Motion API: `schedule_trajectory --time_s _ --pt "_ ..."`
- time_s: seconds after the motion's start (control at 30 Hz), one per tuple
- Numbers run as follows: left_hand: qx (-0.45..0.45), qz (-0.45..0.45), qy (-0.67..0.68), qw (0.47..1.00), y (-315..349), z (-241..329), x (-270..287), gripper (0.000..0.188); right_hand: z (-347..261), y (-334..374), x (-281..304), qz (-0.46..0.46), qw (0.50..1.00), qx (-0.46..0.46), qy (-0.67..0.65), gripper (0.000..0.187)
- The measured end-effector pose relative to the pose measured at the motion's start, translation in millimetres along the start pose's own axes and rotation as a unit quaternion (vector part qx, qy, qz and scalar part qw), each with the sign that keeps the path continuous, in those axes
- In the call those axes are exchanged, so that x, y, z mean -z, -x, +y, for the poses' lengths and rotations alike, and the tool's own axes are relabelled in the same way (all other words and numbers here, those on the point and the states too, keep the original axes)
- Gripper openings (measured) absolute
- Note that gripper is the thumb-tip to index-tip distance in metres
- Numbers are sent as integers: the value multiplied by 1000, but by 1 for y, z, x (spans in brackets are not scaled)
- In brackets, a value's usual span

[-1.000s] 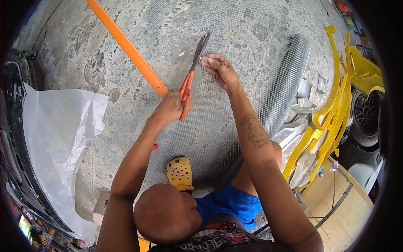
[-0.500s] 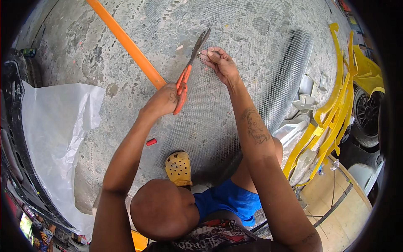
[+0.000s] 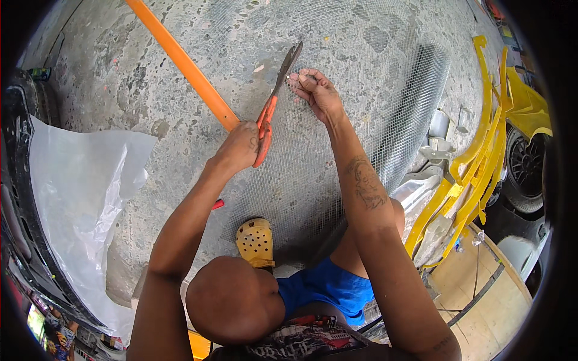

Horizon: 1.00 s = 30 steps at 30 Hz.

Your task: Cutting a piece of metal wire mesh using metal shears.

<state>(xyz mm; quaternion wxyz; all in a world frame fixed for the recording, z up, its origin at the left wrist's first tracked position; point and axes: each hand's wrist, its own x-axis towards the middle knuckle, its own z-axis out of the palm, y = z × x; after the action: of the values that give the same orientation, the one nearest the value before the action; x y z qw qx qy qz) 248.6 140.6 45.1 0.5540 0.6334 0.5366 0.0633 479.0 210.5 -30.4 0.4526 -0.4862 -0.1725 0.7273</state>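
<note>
My left hand [image 3: 244,144] is wrapped round the orange handles of a pair of metal shears [image 3: 266,120]. Their dark blades point away from me and look closed or nearly so. Close to the right of the blades, my right hand [image 3: 316,93] is closed with thumb and fingertips pinched on the wire mesh [image 3: 295,174]. This fine grey mesh lies over the concrete floor and curls into a roll [image 3: 415,96] on the right. An orange metal bar [image 3: 186,63] runs from the far left down to my left hand.
A red cylindrical object [image 3: 218,204] lies beside my left forearm. Clear plastic sheeting [image 3: 78,180] and a black car part [image 3: 24,162] are at left. Yellow curved parts [image 3: 475,174], a wheel [image 3: 527,162] and a wooden board [image 3: 481,271] stand at right. My foot wears a yellow clog [image 3: 255,242].
My left hand and the shears' handles have shifted slightly right, and the handles look closer together. My left forearm now partly covers the red object. My right hand stays nearly in place.
</note>
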Motion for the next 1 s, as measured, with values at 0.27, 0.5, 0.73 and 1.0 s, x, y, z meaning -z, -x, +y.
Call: schedule_trajectory --time_s 0.27,0.5,0.73,1.0 --pt "24 -3 6 1000 -3 6 3 31 -6 4 -2 13 1000 4 -6 18" --pt "-26 37 -108 993 -1 -15 18 28 -8 13 -26 -13 994 47 95 41" --pt "-69 -29 -151 986 5 0 13 24 2 11 -23 17 995 41 93 40" --pt "16 -1 -138 990 2 21 1 23 3 8 -17 -5 994 42 96 38"
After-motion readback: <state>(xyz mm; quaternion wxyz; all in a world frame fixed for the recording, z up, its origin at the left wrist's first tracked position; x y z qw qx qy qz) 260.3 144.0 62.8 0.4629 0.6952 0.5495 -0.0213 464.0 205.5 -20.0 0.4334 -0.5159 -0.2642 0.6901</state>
